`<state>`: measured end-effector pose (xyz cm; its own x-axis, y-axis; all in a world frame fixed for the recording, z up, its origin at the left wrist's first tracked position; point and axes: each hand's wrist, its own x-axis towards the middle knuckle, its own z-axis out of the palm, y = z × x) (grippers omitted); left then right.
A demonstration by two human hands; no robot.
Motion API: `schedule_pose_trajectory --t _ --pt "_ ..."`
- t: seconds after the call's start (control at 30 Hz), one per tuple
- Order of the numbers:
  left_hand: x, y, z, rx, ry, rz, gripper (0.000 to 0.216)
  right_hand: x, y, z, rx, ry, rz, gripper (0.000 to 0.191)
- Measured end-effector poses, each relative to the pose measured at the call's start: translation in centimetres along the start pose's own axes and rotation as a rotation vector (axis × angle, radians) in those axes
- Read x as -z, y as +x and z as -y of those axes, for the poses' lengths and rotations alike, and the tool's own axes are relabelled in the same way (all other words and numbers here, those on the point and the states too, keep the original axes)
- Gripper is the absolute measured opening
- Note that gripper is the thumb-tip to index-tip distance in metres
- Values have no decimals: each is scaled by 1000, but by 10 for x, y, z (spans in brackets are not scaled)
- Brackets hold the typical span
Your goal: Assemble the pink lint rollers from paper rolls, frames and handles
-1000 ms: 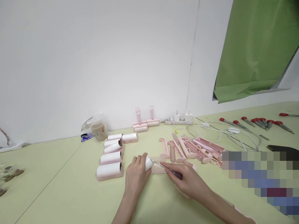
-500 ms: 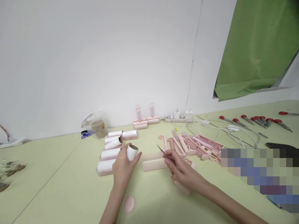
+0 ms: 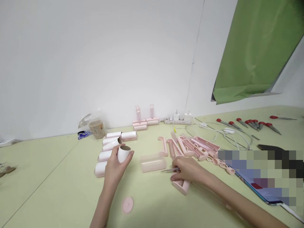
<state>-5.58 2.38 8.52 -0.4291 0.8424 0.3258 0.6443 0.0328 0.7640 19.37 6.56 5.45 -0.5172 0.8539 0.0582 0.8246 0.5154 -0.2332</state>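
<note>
Green tabletop under a white wall. One white roll (image 3: 123, 153) sits gripped in the left hand (image 3: 114, 166), its open end tilted up and to the right, long axis slanting down toward the palm. One thin tool (image 3: 169, 170) lies pinched in the right hand (image 3: 187, 171), pointing left, roughly level. Between the hands rests one clear pink cover (image 3: 153, 162); one pink disc (image 3: 127, 204) lies below the left hand. Beyond it are about five more rolls (image 3: 104, 155).
</note>
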Motion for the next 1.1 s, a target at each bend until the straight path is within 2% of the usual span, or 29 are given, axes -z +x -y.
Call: schedule_pose_trajectory --t 0.13,0.23,0.33,0.4,0.47,0.6,0.67,0.77,0.9,1.0,1.1 --pt "1 2 2 16 -19 -11 32 6 4 -3 0 51 -5 19" --pt "1 1 2 24 -41 -27 32 18 17 -2 -53 147 -128 28" --pt "3 0 1 36 -45 -3 32 24 34 13 7 76 -214 31" --pt "6 0 1 40 -50 -34 31 19 42 31 79 41 -211 25" --pt "8 1 3 55 -64 -124 30 5 41 53 185 69 -165 18" --pt "10 5 9 47 -127 -248 32 -34 26 99 592 83 13 28" --pt "11 7 11 47 -148 -260 32 -51 19 112 671 40 43 26" --pt "12 8 13 58 -150 -257 32 -58 17 110 618 77 -7 23" --pt "9 7 14 53 -127 -197 38 -32 22 80 444 288 -239 24" --pt "1 6 9 40 -93 -87 45 -7 27 49 243 272 -345 16" --pt "-12 7 -6 -141 -39 83 35 5 26 19 128 322 -328 18"
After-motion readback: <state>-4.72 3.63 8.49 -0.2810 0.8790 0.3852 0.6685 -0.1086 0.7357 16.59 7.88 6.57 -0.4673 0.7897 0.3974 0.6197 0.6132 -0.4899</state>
